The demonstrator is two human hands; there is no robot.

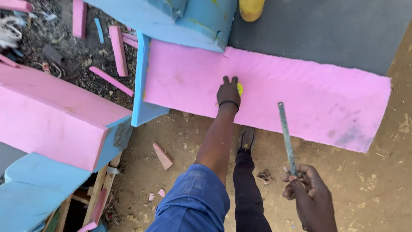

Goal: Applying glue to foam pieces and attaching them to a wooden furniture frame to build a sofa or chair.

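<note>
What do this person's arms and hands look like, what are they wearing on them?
The left arm has a blue denim-like sleeve pushed up past the elbow, and a thin black band circles the left wrist. The right hand is bare, with no sleeve in view.

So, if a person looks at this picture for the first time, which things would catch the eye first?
First the big pink foam slab, lying across the middle from the blue foam block at the top to the sandy ground on the right. Next the left hand, pressed on the slab over a small yellow object. Then the right hand, low on the right, gripping a thin grey-green rod that points up toward the slab.
</note>
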